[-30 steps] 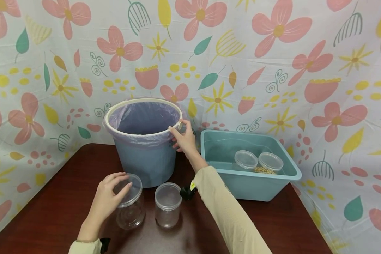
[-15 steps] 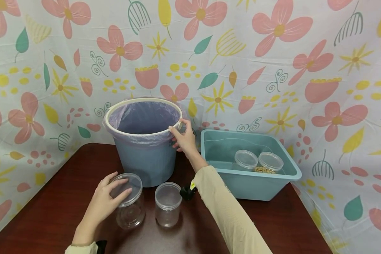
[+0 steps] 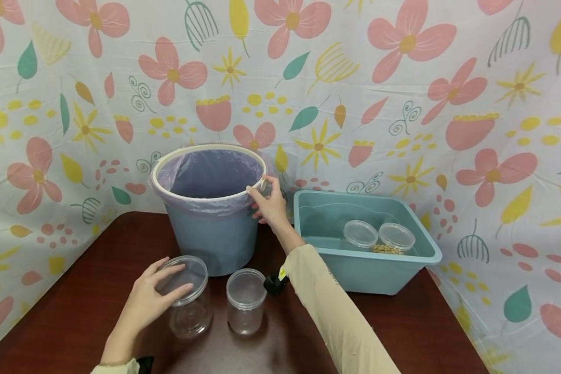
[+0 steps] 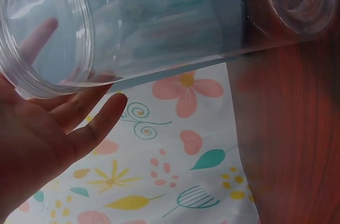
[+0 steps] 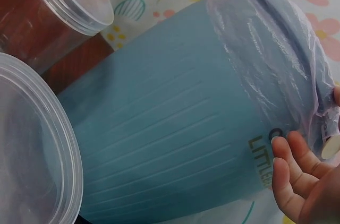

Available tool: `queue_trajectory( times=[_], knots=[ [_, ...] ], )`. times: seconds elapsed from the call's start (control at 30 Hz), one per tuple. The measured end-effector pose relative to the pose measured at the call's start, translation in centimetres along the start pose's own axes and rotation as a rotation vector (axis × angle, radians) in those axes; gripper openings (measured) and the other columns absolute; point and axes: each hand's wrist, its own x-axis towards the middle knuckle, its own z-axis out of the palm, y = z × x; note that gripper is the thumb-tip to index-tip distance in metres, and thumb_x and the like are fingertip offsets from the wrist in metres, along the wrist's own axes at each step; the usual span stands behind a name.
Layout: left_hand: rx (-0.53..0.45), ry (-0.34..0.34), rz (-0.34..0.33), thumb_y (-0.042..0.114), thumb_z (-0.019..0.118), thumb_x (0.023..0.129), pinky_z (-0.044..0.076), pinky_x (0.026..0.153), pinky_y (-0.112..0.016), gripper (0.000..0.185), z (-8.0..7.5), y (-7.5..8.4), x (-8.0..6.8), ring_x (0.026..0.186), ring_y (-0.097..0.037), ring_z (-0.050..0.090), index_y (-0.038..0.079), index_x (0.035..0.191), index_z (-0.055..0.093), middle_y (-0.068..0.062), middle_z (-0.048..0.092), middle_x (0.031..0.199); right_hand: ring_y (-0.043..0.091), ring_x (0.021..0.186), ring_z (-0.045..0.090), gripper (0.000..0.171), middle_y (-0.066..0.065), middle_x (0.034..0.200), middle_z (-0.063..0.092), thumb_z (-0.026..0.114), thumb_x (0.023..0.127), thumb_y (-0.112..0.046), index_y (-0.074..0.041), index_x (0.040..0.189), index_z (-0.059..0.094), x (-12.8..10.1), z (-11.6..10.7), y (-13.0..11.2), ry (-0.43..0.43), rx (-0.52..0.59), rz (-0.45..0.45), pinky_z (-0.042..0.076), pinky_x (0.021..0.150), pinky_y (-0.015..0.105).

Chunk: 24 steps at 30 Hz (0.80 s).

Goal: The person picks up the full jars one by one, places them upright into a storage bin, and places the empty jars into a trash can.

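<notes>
little is changing since the earlier frames: the left hand (image 3: 151,298) is keeping its place on the tilted clear jar (image 3: 190,301), only sliding slightly lower, fingers curling over the lid rim. the right hand (image 3: 270,203) is still pinching the cream ring (image 3: 205,150) on the rim of the blue bin (image 3: 215,234), which is lined with a purple bag (image 3: 210,174). the jar is sitting on the dark counter (image 3: 402,332) just in front of the bin, with a second lidded jar (image 3: 245,301) standing upright just beside it. a teal tub (image 3: 355,270) is sitting to the right, holding two more jars (image 3: 378,239), one with beans showing.
</notes>
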Motion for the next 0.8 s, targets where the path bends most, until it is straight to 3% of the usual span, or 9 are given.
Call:
queue_trajectory(
  times=[0.33, 0.47, 0.67, 0.8],
  knots=[
    [-0.046, -0.026, -0.052, 0.039, 0.082, 0.058, 0.035, 0.082, -0.054, 0.061, -0.06, -0.21, -0.52, 0.112, -0.041, 0.041, 0.013, 0.111, 0.065, -0.019, 0.043, 0.125, 0.019, 0.046, 0.056, 0.055, 0.014, 0.072, 0.062, 0.061, 0.079, -0.043, -0.03, 0.127, 0.038, 0.12, 0.13, 0.07, 0.003, -0.005, -0.011, 0.045, 0.042, 0.033],
    [-0.019, -0.04, -0.014, 0.042, 0.084, 0.052, 0.037, 0.077, -0.053, 0.071, -0.05, -0.45, -0.7, 0.109, -0.04, 0.043, 0.015, 0.114, 0.063, -0.017, 0.043, 0.126, 0.019, 0.045, 0.056, 0.053, 0.013, 0.071, 0.061, 0.061, 0.08, -0.043, -0.032, 0.126, 0.038, 0.16, 0.12, 0.18, 0.005, -0.003, -0.011, 0.046, 0.045, 0.037],
    [0.007, -0.001, 0.027, 0.041, 0.084, 0.052, 0.04, 0.072, -0.047, 0.07, 0.25, -0.44, -0.69, 0.102, -0.031, 0.048, 0.016, 0.114, 0.063, -0.011, 0.047, 0.119, 0.021, 0.046, 0.056, 0.053, 0.014, 0.072, 0.061, 0.06, 0.08, -0.043, -0.032, 0.127, 0.037, 0.14, 0.06, 0.28, 0.002, -0.006, -0.019, 0.048, 0.049, 0.043],
    [0.021, 0.049, 0.027, 0.04, 0.085, 0.053, 0.039, 0.072, -0.046, 0.066, 0.34, -0.32, -0.59, 0.1, -0.031, 0.049, 0.016, 0.111, 0.064, -0.011, 0.049, 0.116, 0.022, 0.047, 0.057, 0.054, 0.014, 0.072, 0.061, 0.06, 0.08, -0.043, -0.032, 0.127, 0.037, 0.1, 0.02, 0.26, -0.002, -0.003, -0.012, 0.046, 0.043, 0.035]
  ],
)
